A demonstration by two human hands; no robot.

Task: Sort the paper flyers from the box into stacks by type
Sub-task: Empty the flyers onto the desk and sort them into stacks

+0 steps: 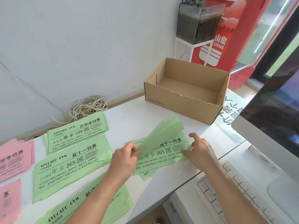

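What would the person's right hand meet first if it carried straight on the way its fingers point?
Most likely the lifted green flyers that the left hand pinches: the right hand points left, toward them. Depth is unclear, so it might slide under them along the flat flyer.

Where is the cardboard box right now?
In the head view the cardboard box stands open on the white table, right of centre, beyond the loose green flyers and left of the monitor.
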